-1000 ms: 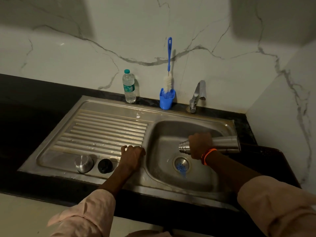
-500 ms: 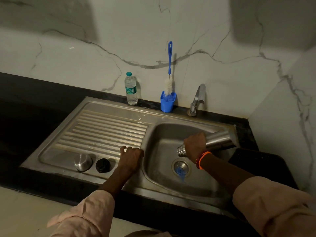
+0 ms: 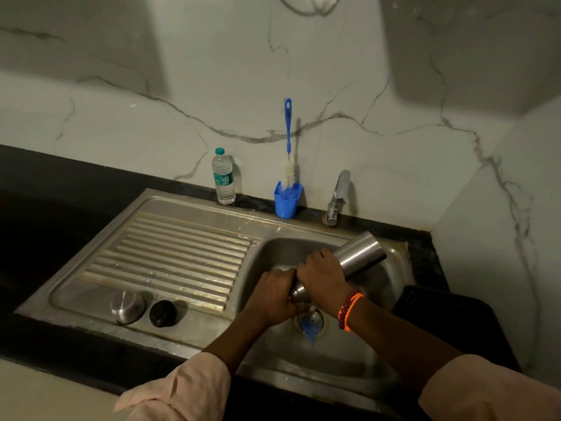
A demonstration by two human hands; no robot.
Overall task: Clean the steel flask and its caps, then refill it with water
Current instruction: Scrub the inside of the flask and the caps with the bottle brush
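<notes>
The steel flask [image 3: 359,253] is tilted over the sink basin [image 3: 391,287], mouth down-left, base up-right. My right hand [image 3: 321,276] grips its middle. My left hand [image 3: 274,294] wraps around the neck and mouth end, hiding the opening. A steel cap [image 3: 127,306] and a black inner cap [image 3: 163,313] lie side by side on the front of the ribbed drainboard [image 3: 170,253]. The drain [image 3: 309,322] below the flask shows something blue.
A plastic water bottle [image 3: 223,177] stands at the back rim. A blue cup [image 3: 287,200] holds a blue-handled bottle brush [image 3: 287,138] beside the tap [image 3: 338,196]. A black rack [image 3: 437,311] sits right of the basin. Dark counter surrounds the sink.
My left hand left the drainboard edge and took hold of the flask's neck. The flask's base tipped up higher to the right.
</notes>
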